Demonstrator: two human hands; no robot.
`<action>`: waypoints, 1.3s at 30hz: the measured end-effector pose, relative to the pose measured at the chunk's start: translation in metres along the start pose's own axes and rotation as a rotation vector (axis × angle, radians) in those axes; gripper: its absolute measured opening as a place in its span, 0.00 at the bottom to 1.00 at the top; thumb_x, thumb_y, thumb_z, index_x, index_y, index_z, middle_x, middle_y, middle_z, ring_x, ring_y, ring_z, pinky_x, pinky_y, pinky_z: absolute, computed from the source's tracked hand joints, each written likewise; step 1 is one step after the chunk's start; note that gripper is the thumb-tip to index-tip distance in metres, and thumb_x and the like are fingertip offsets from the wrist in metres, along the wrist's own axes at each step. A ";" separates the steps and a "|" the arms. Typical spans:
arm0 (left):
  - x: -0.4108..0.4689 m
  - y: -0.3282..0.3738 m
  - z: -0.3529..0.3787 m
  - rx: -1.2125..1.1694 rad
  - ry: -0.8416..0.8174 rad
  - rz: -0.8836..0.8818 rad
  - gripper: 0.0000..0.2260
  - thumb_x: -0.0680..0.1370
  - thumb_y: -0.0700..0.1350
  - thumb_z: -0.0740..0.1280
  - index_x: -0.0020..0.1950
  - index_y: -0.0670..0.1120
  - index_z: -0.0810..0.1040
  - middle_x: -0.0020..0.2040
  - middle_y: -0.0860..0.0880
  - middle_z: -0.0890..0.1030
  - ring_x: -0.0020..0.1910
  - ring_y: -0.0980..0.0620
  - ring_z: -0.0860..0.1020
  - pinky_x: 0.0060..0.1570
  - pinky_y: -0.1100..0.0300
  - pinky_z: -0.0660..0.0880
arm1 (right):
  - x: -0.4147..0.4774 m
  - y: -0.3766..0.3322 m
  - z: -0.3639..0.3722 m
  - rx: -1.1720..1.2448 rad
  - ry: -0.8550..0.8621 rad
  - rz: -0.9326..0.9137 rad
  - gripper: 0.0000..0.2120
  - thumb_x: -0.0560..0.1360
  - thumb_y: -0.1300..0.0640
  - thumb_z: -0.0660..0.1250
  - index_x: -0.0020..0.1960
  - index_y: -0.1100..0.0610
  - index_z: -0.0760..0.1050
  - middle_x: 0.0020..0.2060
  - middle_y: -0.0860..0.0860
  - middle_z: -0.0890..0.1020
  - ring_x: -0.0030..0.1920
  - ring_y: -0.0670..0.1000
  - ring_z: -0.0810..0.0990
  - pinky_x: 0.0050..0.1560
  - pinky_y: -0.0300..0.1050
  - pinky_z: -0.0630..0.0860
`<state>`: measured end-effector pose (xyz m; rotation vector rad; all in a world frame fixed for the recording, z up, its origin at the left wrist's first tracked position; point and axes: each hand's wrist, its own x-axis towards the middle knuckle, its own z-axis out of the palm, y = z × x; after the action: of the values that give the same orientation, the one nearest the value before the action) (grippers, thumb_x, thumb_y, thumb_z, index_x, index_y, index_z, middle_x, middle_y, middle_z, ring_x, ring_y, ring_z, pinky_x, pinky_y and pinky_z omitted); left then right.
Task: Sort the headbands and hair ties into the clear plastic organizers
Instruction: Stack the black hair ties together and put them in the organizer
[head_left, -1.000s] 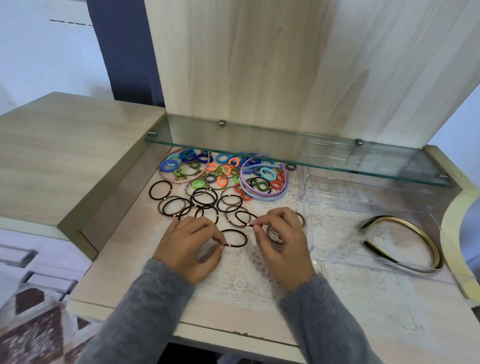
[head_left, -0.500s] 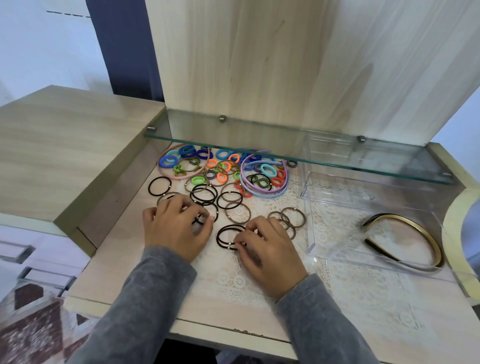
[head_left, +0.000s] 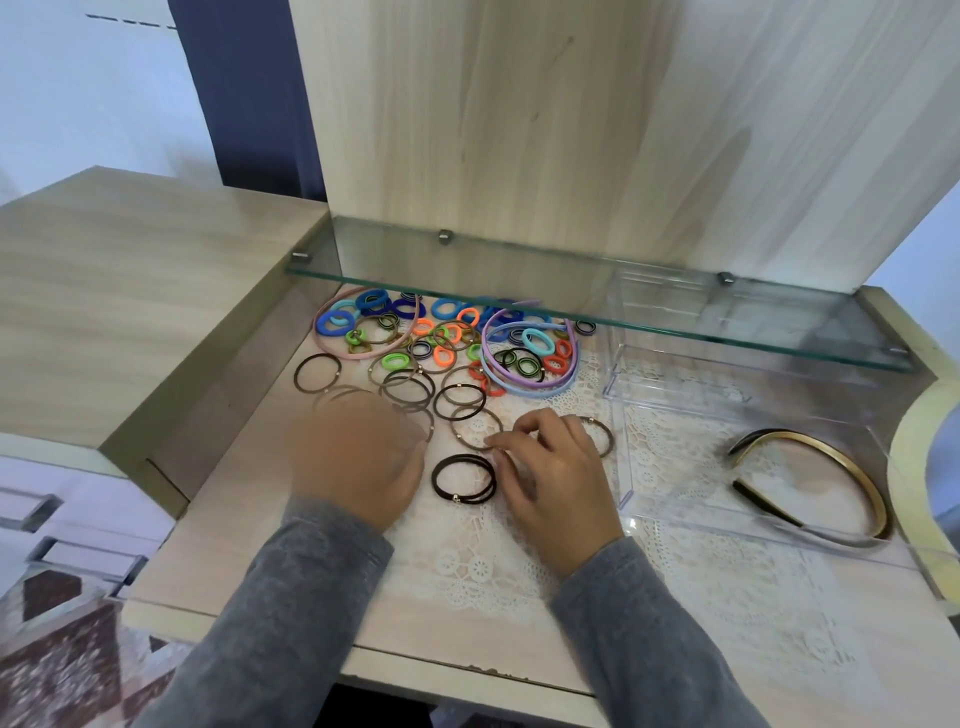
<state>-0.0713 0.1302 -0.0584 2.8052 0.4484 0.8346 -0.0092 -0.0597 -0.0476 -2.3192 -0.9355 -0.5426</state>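
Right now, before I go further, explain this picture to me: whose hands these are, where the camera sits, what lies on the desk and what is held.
No machine: a person's two bare hands, filmed by one head-worn camera looking down. On the lace mat lie coloured hair ties, pastel headbands and a dark stacked pair between the hands. A gold headband lies in the clear organizer. The right hand touches a brown tie; the left hand is blurred, so neither grip can be read.
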 end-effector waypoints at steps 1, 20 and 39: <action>0.000 0.000 0.000 -0.015 0.000 0.000 0.05 0.68 0.55 0.67 0.40 0.58 0.82 0.45 0.56 0.76 0.48 0.48 0.75 0.48 0.51 0.64 | 0.003 0.003 0.002 -0.029 -0.006 0.004 0.08 0.74 0.55 0.65 0.50 0.53 0.81 0.43 0.49 0.75 0.44 0.52 0.72 0.42 0.50 0.73; -0.008 -0.001 -0.007 -0.014 -0.028 -0.030 0.09 0.68 0.58 0.62 0.38 0.57 0.80 0.44 0.56 0.76 0.46 0.49 0.76 0.48 0.52 0.64 | 0.007 0.006 0.012 -0.099 -0.053 0.030 0.02 0.71 0.57 0.69 0.43 0.55 0.78 0.43 0.51 0.75 0.43 0.53 0.71 0.41 0.51 0.74; -0.009 -0.003 -0.006 -0.349 -0.016 0.319 0.05 0.73 0.49 0.65 0.42 0.53 0.80 0.43 0.55 0.74 0.44 0.52 0.72 0.46 0.59 0.62 | 0.003 0.002 -0.001 0.361 0.153 0.239 0.03 0.74 0.62 0.65 0.44 0.56 0.77 0.43 0.48 0.73 0.47 0.50 0.71 0.51 0.27 0.61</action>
<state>-0.0824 0.1304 -0.0590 2.5831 -0.1439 0.8506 -0.0061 -0.0605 -0.0459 -1.9957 -0.6146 -0.4061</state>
